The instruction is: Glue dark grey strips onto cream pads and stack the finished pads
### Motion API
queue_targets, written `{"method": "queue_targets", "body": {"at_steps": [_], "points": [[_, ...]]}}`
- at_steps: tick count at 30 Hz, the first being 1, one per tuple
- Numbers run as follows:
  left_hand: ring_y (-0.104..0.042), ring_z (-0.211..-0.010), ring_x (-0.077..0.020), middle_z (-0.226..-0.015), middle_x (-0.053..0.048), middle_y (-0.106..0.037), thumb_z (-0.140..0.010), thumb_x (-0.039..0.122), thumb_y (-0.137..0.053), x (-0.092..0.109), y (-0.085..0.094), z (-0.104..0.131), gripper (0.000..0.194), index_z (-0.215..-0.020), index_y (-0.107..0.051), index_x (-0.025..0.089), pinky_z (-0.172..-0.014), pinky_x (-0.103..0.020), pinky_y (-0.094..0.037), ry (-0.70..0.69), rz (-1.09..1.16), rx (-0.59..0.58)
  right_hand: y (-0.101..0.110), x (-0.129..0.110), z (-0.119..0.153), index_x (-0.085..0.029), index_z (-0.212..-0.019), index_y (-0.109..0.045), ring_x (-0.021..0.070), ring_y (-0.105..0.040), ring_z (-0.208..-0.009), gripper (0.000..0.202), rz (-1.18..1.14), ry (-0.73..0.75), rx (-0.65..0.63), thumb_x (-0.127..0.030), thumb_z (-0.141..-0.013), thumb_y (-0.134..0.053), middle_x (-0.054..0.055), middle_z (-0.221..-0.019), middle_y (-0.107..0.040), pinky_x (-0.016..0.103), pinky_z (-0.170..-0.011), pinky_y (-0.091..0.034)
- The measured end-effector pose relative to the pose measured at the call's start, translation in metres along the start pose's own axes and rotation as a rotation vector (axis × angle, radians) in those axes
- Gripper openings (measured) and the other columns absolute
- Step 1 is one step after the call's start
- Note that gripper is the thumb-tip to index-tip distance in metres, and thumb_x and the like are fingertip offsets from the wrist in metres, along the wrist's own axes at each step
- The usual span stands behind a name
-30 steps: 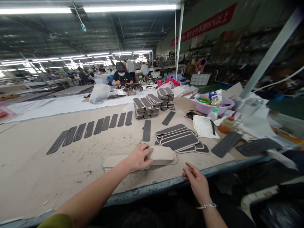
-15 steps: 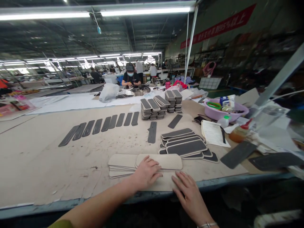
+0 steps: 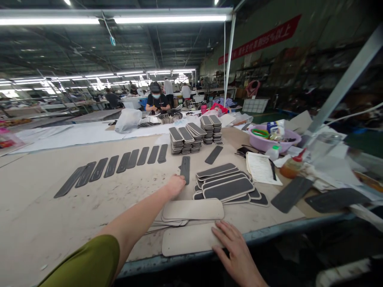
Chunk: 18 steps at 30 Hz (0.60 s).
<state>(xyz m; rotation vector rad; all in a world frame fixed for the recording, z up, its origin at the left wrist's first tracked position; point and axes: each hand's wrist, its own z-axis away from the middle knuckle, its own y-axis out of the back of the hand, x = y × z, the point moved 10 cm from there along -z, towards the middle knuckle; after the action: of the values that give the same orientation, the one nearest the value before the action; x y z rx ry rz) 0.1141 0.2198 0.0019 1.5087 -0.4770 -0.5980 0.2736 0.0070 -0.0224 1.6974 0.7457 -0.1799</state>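
My left hand (image 3: 176, 185) reaches over the table to the lower end of a single dark grey strip (image 3: 185, 169); its fingers are mostly hidden behind the hand. My right hand (image 3: 231, 243) lies with fingers apart on the right end of a cream rounded panel (image 3: 188, 240) at the table's front edge. Just behind that panel, another cream panel (image 3: 193, 209) lies on a few more. A fanned pile of dark panels with pale borders (image 3: 229, 188) is to the right of the dark strip.
A row of dark strips (image 3: 112, 166) lies at left. Stacked panels (image 3: 181, 137) stand at the back. At right are a notepad (image 3: 261, 167), a purple basin (image 3: 263, 144), a red-tipped bottle (image 3: 291, 169) and a metal pole (image 3: 344, 83). A person (image 3: 157, 101) sits beyond.
My left hand has moved forward from the cream panels to the dark strip. The front cream panel is now uncovered on its left. The camera view has shifted slightly.
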Motion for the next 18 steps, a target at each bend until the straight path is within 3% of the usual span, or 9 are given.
{"method": "queue_targets", "body": {"at_steps": [5,8,11,15,18], "points": [[-0.059,-0.072,-0.0214,-0.074,-0.011,-0.061,-0.074,0.017,-0.052,-0.001,0.004,-0.003,0.013,-0.068,-0.063,0.013,-0.073,-0.035,-0.042,0.022,0.04,0.055,-0.002,0.003,0.0,-0.032,-0.125,-0.053,0.0268,-0.041,-0.125,0.043,0.016,-0.014,-0.007,-0.043,-0.084,-0.053,0.002,-0.134,-0.048,0.047,-0.105,-0.034],[-0.059,-0.074,-0.0208,-0.076,-0.01,-0.061,-0.076,0.018,-0.05,-0.007,0.02,0.006,0.015,-0.071,-0.063,0.013,-0.073,-0.034,-0.043,0.091,0.088,0.149,-0.005,0.004,0.0,-0.032,-0.125,-0.053,0.0269,-0.041,-0.125,0.043,-0.012,-0.011,-0.01,-0.042,-0.083,-0.054,0.003,-0.135,-0.048,0.048,-0.105,-0.034],[-0.058,-0.078,-0.0183,-0.081,-0.008,-0.062,-0.08,0.018,-0.045,-0.013,0.055,0.025,0.019,-0.078,-0.063,0.015,-0.076,-0.03,-0.044,0.175,0.161,0.285,-0.003,0.006,0.001,-0.031,-0.125,-0.053,0.0282,-0.042,-0.124,0.046,-0.088,-0.032,0.028,-0.04,-0.081,-0.058,0.004,-0.134,-0.049,0.051,-0.105,-0.033],[-0.057,-0.077,-0.0147,-0.082,-0.005,-0.061,-0.083,0.022,-0.041,-0.015,0.119,0.07,0.021,-0.085,-0.061,0.016,-0.076,-0.026,-0.044,0.249,0.298,0.467,0.013,0.013,0.003,-0.029,-0.125,-0.053,0.0279,-0.041,-0.125,0.046,-0.316,-0.117,0.198,-0.035,-0.08,-0.06,0.006,-0.133,-0.05,0.05,-0.105,-0.033],[-0.054,-0.071,-0.0142,-0.077,-0.002,-0.058,-0.079,0.029,-0.051,-0.015,0.15,0.116,0.013,-0.079,-0.059,0.018,-0.067,-0.025,-0.044,0.281,0.751,0.603,0.026,0.023,0.006,-0.027,-0.12,-0.058,0.0268,-0.046,-0.12,0.041,-0.511,-0.226,0.352,-0.033,-0.08,-0.06,0.007,-0.127,-0.055,0.049,-0.105,-0.035]]}}
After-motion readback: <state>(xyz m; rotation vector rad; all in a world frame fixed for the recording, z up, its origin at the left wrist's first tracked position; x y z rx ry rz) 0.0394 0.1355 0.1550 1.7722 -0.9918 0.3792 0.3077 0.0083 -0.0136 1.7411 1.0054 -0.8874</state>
